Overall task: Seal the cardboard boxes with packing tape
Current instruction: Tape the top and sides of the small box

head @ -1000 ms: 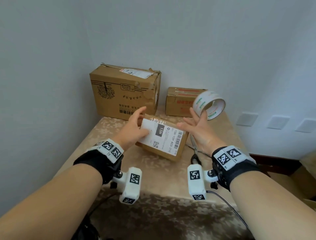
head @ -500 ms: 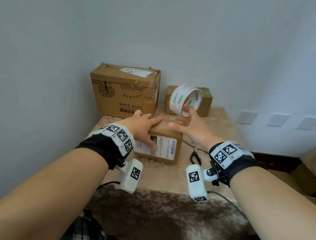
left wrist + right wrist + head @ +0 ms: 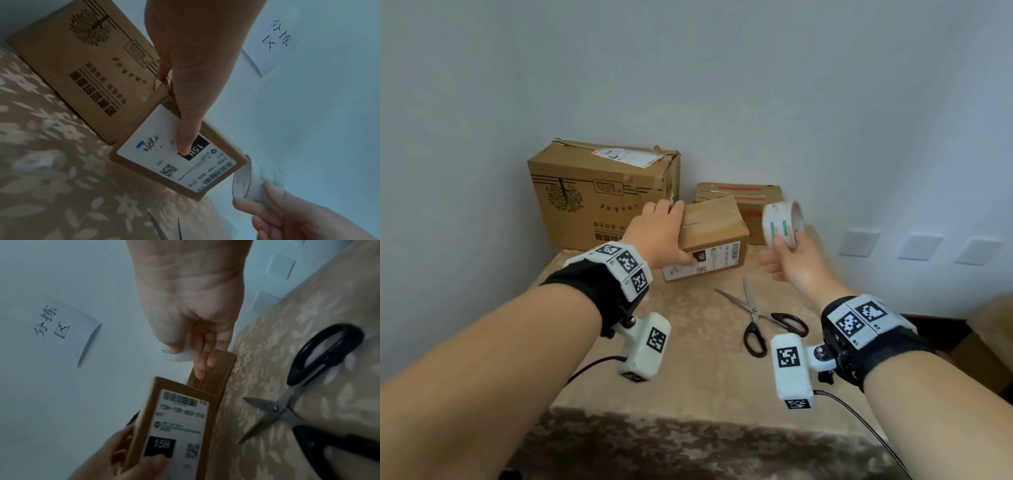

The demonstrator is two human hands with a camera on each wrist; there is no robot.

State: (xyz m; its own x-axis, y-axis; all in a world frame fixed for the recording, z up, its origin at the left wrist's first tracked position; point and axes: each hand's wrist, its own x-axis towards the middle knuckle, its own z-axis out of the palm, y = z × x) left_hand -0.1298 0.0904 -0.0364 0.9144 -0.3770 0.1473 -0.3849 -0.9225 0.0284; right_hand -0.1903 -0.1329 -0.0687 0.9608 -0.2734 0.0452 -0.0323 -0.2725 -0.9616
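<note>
Nearest to us on the bench (image 3: 688, 377), covered with a beige flowered cloth, we log the scissors (image 3: 756, 315): black handles toward us, blades parted and pointing away, lying free between the two forearms

Left hand (image 3: 657, 236): clamped on the small box (image 3: 717, 226). Fingers wrap over the box's left top edge; the thumb (image 3: 185, 142) presses on the white shipping label (image 3: 174, 155) on the near face, beside the black "15H" block. The box rests on the bench, label face toward us, top flaps closed with a seam visible along the top. We cannot tell whether that seam carries any tape

Right hand (image 3: 791, 260): closed around the tape roll (image 3: 782, 222), held in the air to the right of the small box and apart from it. The roll is white with green and orange print, its open core facing right. In the right wrist view the roll (image 3: 179, 356) shows only as a pale patch behind the thumb; fingers are curled

Behind the small box, to the left, the large box (image 3: 592, 198) stands against the wall, printed tree on its front, a label on its rough top flaps. The small box sits just beside its right front corner. Behind and to the right, a third box (image 3: 750, 195) with red stripes on top, partly hidden by the small box

Farthest: the pale wall, with a handwritten paper note (image 3: 55, 322) stuck on it
</note>
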